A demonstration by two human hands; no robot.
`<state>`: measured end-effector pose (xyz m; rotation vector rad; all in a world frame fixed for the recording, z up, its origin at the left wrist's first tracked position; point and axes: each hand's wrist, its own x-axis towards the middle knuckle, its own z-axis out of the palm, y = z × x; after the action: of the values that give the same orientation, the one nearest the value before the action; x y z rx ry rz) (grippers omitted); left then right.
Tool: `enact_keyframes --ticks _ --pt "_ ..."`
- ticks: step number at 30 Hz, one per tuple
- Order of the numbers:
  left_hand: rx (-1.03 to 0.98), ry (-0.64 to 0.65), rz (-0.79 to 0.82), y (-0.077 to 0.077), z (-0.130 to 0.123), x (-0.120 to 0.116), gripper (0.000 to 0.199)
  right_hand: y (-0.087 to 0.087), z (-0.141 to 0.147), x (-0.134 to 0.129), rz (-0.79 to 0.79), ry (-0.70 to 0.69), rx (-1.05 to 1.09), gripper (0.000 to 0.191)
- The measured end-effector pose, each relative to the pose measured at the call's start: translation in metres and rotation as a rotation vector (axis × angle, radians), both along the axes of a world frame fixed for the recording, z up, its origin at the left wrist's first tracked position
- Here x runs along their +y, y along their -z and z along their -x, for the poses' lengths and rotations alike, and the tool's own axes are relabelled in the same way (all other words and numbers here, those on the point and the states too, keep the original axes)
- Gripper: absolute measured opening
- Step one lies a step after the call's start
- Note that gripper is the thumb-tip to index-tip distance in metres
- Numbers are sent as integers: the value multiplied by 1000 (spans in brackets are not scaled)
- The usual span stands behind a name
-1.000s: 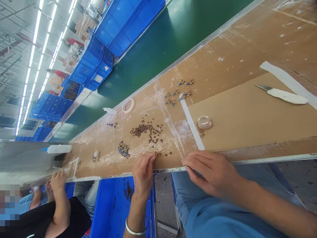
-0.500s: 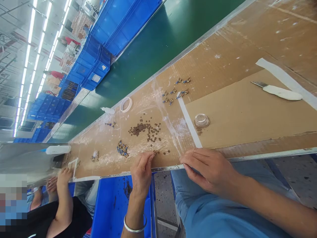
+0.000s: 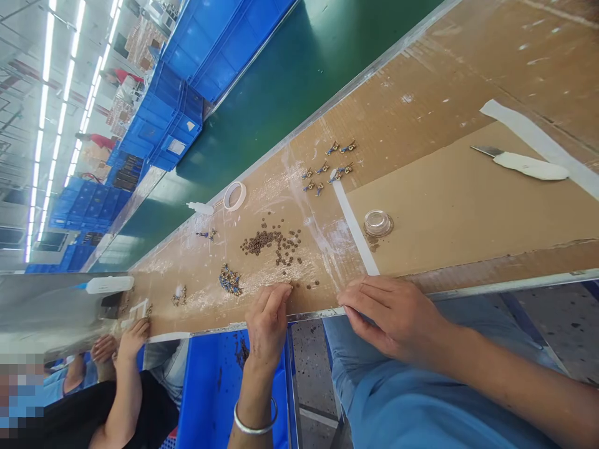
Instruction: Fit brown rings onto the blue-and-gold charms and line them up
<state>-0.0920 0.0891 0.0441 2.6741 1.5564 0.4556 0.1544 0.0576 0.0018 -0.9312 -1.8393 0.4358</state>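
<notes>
My left hand [image 3: 266, 321], a metal bangle on its wrist, rests at the table's front edge, thumb and fingertips pinched together. Whatever lies in that pinch is too small to make out. Beside its fingertips are a few small brown discs [image 3: 309, 286]; a heap of the same discs [image 3: 259, 242] lies farther in. My right hand [image 3: 390, 312] leans on the edge to the right, fingers pressed together, their tips hiding anything between them. A pile of tiny blue-and-gold figures [image 3: 229, 280] sits left of my left hand. Several similar figures [image 3: 346, 169] are spread out toward the back.
A clear round dish [image 3: 377, 223] and a white-handled knife [image 3: 528, 166] lie to the right. At the back are a tape roll [image 3: 234, 196] and a small white bottle [image 3: 201, 208]. A co-worker's hand [image 3: 134, 338] works at left. Below the table stands a blue bin [image 3: 210, 386].
My hands hold nearly the same poses at the edge. The co-worker's hand at left has shifted slightly to the right. The whole view has moved a little.
</notes>
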Motion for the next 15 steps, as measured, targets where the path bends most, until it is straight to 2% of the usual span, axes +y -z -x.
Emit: enact_keyframes --ticks 4,8,12,15 --pt "46 32 -3 0 2 2 20 0 1 0 -1 7 2 16" --pt "-46 -12 11 -3 -1 -1 18 -1 -1 0 18 6 27 16" --pt "-357 -232 86 -10 -14 -14 10 -2 0 0 88 -3 111 16" --pt "-714 -430 252 -15 -28 -24 7 -5 4 2 92 5 152 16"
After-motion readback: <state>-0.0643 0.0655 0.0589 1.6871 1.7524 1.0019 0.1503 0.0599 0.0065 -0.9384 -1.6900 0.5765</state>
